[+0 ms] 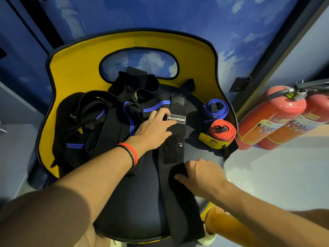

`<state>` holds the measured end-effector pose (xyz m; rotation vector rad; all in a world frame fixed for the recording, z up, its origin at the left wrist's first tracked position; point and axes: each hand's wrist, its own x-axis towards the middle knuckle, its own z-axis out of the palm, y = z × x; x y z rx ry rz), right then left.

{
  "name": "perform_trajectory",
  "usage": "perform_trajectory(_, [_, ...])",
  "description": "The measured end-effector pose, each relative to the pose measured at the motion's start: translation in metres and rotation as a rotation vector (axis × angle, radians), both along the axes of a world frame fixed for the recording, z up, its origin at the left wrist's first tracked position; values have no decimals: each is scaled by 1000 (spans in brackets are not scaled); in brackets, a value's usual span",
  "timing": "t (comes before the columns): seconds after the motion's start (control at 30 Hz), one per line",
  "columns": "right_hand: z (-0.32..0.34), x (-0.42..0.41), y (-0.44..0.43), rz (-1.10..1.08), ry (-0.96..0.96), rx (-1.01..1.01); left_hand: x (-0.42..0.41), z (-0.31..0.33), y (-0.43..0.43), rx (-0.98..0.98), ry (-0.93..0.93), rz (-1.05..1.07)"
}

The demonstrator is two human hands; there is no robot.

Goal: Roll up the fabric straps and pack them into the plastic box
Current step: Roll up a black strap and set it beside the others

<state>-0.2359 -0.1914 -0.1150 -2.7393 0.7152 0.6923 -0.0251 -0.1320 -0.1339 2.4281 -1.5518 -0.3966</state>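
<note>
The black strap [175,136] lies lengthwise on the chair seat [135,193], with its near end hanging over the front edge. The left hand [153,129] presses flat on it beside the white label [176,119], fingers straight; this likely pins the strap so that it stays taut. The right hand [201,175] grips the strap lower down, thumb and curled fingers closed on the fabric, probably to start the roll.

A blue roll [216,108] and a red roll [222,130] sit at the seat's right edge, apart from the work. A heap of loose black straps [85,122] lies to the left. The plastic box is not visible.

The chair has a yellow backrest [71,72]. Two red fire extinguishers [272,118] stand on the pale floor [267,172]. The wall [178,15] shows a blue cloud pattern.
</note>
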Motion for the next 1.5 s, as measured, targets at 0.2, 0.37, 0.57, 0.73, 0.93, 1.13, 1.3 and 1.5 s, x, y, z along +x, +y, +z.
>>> perform_trajectory(0.2, [23, 15, -8, 235, -311, -145, 0, -2, 1, 137, 160, -83])
perform_trajectory(0.37, [-2, 21, -13, 268, -81, -89, 2, 5, 9, 202, 83, -166])
perform_trajectory(0.57, [-13, 38, -16, 166, -61, -78, 3, 32, 27, 171, 124, -120])
perform_trajectory(0.73, [4, 62, -13, 136, -99, -133, 31, 53, 68, 132, 165, -25])
perform_trajectory(0.93, [30, 104, 10, 109, -279, -90, 76, 73, 130, 2, 75, 223])
perform_trajectory(1.13, [56, 151, 31, 73, -522, 59, 100, 81, 160, -150, 140, 354])
perform_trajectory(1.3, [62, 165, 46, 89, -616, 96, 120, 87, 179, -200, 74, 432])
perform_trajectory(1.5, [39, 164, 91, 358, -473, 197, 128, 90, 210, -233, 156, 536])
